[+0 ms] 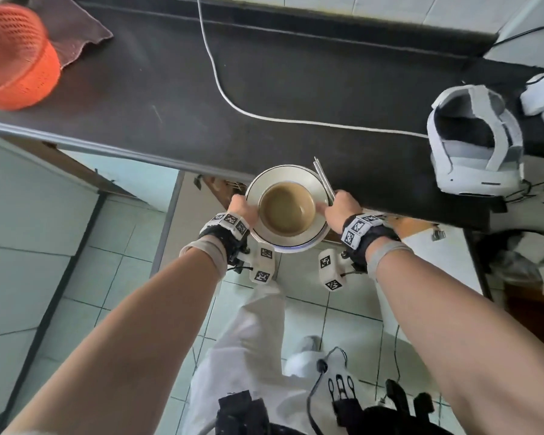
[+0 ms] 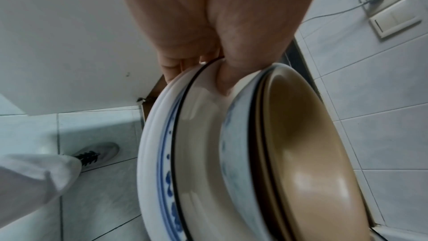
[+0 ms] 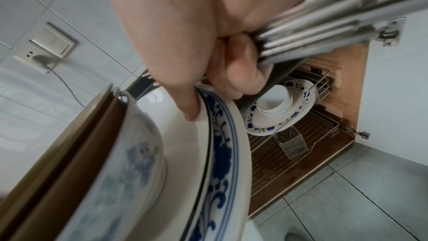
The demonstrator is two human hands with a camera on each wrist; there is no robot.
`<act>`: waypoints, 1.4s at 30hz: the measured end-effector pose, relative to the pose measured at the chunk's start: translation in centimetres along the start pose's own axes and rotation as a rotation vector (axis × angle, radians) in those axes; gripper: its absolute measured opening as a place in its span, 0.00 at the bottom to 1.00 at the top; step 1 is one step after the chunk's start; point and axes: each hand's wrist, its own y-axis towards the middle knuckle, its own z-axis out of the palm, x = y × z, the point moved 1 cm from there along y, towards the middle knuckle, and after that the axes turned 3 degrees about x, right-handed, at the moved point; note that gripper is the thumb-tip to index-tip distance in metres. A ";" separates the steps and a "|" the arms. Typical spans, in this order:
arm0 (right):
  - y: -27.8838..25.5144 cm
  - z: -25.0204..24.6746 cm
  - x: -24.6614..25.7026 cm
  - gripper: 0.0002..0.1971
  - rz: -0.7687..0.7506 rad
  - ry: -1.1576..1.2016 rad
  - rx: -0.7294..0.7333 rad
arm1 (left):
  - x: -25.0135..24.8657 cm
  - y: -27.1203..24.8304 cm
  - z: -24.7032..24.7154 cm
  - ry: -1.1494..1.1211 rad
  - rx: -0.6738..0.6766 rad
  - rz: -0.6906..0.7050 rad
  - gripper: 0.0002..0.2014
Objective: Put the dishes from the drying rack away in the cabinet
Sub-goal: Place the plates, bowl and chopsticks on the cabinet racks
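Observation:
I carry a stack of dishes in front of the counter edge: a white plate with blue pattern [image 1: 314,189] [image 2: 166,162] [image 3: 222,153] with bowls nested on it, the top one tan inside [image 1: 286,211] [image 2: 301,144]. My left hand [image 1: 244,208] [image 2: 208,58] grips the plate's left rim, thumb on top. My right hand [image 1: 339,211] [image 3: 192,83] grips the right rim, thumb on the rim, and also holds a bundle of metal chopsticks [image 1: 324,180] [image 3: 312,30]. The open lower cabinet [image 3: 347,98] shows a wire rack [image 3: 289,153] holding a blue-patterned plate [image 3: 298,109] with a white bowl [image 3: 273,102].
The dark countertop [image 1: 264,89] carries an orange basket [image 1: 16,58] on a cloth at the left, a white cable [image 1: 220,89], and a white headset [image 1: 474,142] at the right. An open cabinet door [image 1: 38,196] stands at my left. Tiled floor lies below.

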 end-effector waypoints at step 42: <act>25.3 18.8 -8.3 0.15 -0.046 -0.156 -0.159 | 8.2 23.9 12.4 -0.068 -0.105 0.068 0.18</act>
